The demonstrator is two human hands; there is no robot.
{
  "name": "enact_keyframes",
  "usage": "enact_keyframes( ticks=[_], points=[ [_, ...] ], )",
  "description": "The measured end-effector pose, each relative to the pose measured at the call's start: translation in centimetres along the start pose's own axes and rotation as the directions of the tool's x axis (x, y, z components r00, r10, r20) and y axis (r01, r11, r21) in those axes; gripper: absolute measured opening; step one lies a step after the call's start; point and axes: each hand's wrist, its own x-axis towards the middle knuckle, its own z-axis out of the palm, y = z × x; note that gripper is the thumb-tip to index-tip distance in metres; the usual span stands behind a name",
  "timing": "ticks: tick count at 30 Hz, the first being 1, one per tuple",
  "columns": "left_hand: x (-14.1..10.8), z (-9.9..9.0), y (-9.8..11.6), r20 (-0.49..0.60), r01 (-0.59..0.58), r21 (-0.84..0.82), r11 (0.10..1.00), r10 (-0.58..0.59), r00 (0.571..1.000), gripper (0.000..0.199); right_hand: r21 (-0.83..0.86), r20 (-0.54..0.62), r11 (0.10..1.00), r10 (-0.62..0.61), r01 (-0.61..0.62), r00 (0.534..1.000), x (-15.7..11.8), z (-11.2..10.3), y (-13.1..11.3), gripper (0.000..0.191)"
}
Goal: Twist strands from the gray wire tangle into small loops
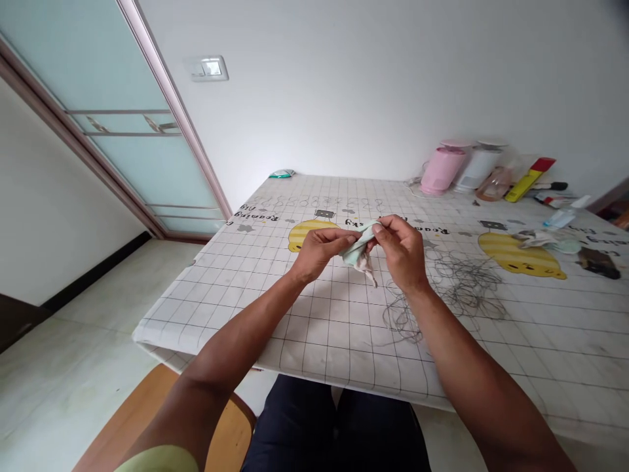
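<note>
Over the table's middle, a small pale green and white sock-like cloth [360, 248] is bunched between both hands. My left hand [320, 249] pinches its left side between thumb and fingers. On the other side, my right hand [401, 249] grips the upper right part with the thumb on top. A white end of the cloth hangs below the hands, above the tabletop. Close to my right wrist lies a loose tangle of grey thread [462, 285] on the tablecloth.
A checked tablecloth [221, 295] covers the table. At the back right stand a pink cylindrical device [442, 170], a white one [476, 169] and a yellow-red box [531, 179]. Farther right are a crumpled light cloth [553, 240], a dark item [598, 263] and a clear bottle [565, 215]. A wooden stool [142, 419] is at lower left.
</note>
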Motion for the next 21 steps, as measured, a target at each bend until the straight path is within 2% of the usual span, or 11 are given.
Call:
enact_keyframes(
  ticks=[3,9,11,13,15,17,19,21],
  points=[
    [0.0,0.0,-0.2,0.003,-0.029,-0.005,1.000,0.029,1.000,0.021,-0.006,0.005,1.000,-0.002,0.002,1.000,-0.2,0.0,-0.3,0.028],
    [-0.1,0.1,0.1,-0.018,-0.003,0.035,0.999,0.003,1.000,0.027,-0.081,-0.011,0.996,0.034,-0.034,0.999,-0.4,0.0,-1.2,0.031],
    [-0.4,0.2,0.6,-0.004,-0.038,0.116,0.992,0.039,0.999,0.030,-0.130,-0.013,0.991,0.034,-0.036,0.999,-0.6,0.0,-1.3,0.029],
    [-0.9,0.4,1.1,0.071,-0.122,0.305,0.944,0.105,0.992,0.028,-0.204,-0.011,0.979,0.000,-0.002,1.000,-0.8,0.3,-1.4,0.026],
    [-1.2,0.5,1.4,0.191,-0.213,0.496,0.842,0.133,0.973,0.026,-0.318,0.034,0.941,-0.112,0.116,0.993,-1.1,0.9,-1.2,0.022],
    [-1.2,0.4,1.5,0.247,-0.223,0.574,0.788,0.093,0.965,0.027,-0.418,0.147,0.854,-0.274,0.310,0.951,-1.6,1.7,-1.0,0.018],
    [-0.8,-0.1,1.7,0.203,-0.149,0.518,0.842,0.048,0.978,0.027,-0.456,0.279,0.744,-0.402,0.488,0.872,-2.1,2.6,-0.9,0.017],
    [-0.2,-0.8,2.2,0.116,-0.061,0.323,0.944,0.025,0.993,0.022,-0.458,0.371,0.659,-0.468,0.596,0.802,-2.6,3.4,-0.8,0.018]
  ],
)
